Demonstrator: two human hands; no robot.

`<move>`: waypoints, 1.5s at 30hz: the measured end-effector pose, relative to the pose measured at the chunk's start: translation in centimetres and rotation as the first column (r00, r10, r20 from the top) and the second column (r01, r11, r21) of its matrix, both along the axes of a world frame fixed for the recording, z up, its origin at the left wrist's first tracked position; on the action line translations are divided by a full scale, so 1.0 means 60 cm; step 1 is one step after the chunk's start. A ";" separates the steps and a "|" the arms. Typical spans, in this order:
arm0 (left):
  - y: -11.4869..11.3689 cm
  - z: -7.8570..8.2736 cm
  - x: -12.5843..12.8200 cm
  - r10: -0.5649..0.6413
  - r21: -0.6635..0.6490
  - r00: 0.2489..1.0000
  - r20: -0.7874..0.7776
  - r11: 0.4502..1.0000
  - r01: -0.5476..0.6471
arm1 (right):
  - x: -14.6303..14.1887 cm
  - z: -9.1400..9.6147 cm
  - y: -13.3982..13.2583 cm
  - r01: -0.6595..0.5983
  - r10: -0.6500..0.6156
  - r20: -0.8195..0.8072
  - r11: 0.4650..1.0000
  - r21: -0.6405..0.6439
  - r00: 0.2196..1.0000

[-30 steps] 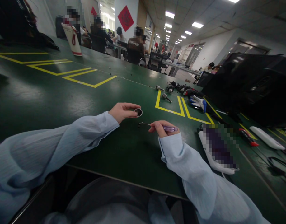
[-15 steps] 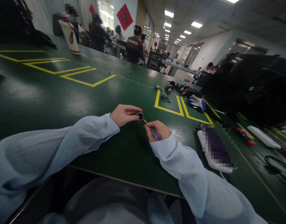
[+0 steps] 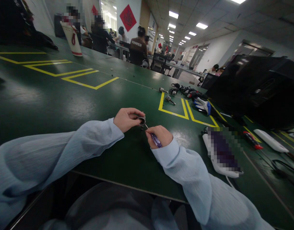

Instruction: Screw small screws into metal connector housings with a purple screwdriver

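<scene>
Above the green worktop (image 3: 101,99), we pinch a small round metal part (image 3: 142,120) in our left hand (image 3: 125,119) and grip a purple-handled screwdriver (image 3: 156,140) in our right hand (image 3: 164,135), its shaft at the part's rim

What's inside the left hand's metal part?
A dark hollow shows in the round metal part. The purple-handled tool points at its opening; its tip and anything deeper can't be made out.

Purple tool handle (image 3: 156,141), green tabletop (image 3: 113,163), yellow tape (image 3: 175,114)
</scene>
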State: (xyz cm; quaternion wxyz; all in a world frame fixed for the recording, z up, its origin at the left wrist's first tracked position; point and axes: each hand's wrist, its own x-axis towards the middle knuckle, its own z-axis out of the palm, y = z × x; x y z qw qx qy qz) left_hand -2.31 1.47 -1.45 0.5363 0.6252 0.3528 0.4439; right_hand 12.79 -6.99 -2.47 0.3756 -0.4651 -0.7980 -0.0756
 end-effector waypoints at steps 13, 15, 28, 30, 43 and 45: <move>0.008 -0.009 0.001 0.057 0.017 0.998 0.006 0.998 -0.057 | -0.001 0.011 -0.011 0.012 -0.024 -0.265 0.999 -0.048 0.964; 0.011 -0.005 0.000 0.091 0.016 0.996 -0.015 0.996 -0.091 | 0.002 0.017 -0.012 0.010 -0.125 -0.451 0.969 -0.248 0.884; 0.017 0.003 -0.006 0.115 -0.054 0.993 -0.032 0.992 -0.116 | 0.008 -0.001 0.011 -0.155 -0.254 -0.621 0.835 -0.527 0.742; 0.017 0.002 -0.007 0.111 -0.056 0.993 -0.033 0.992 -0.113 | 0.007 -0.002 0.009 -0.158 -0.233 -0.610 0.841 -0.517 0.757; 0.014 0.008 -0.005 0.122 -0.096 0.991 -0.055 0.987 -0.126 | 0.012 0.011 0.002 -0.022 -0.244 -0.517 0.890 -0.455 0.820; 0.013 0.009 -0.005 0.121 -0.096 0.991 -0.059 0.987 -0.126 | 0.013 0.013 0.003 -0.017 -0.273 -0.528 0.877 -0.480 0.804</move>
